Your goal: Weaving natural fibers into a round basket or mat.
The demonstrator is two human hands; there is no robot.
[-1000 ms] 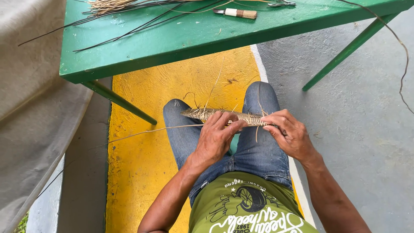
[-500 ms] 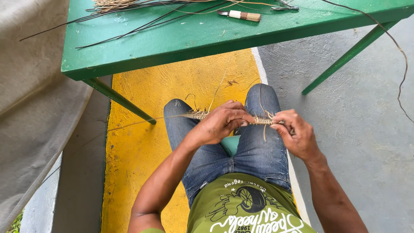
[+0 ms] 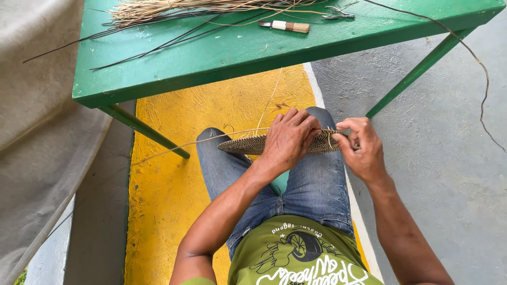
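A flat woven disc of straw (image 3: 248, 144), seen nearly edge-on, rests across my knees in blue jeans. My left hand (image 3: 288, 138) lies over its middle and grips it. My right hand (image 3: 359, 145) pinches the disc's right edge, where a thin loose strand (image 3: 329, 138) loops up. A long pale strand (image 3: 179, 149) trails from the disc to the left over the yellow floor.
A green table (image 3: 222, 68) stands in front of my knees, its legs (image 3: 145, 129) slanting down. On it lie a bundle of straw (image 3: 174, 8), dark thin stems (image 3: 153, 45), a small knife with a wooden handle (image 3: 285, 25) and a metal tool (image 3: 338, 13). Grey cloth (image 3: 37, 132) hangs at the left.
The woven disc has shifted a little to the right on my knees. My left hand moved right along it to its middle, close to my right hand, which has moved little.
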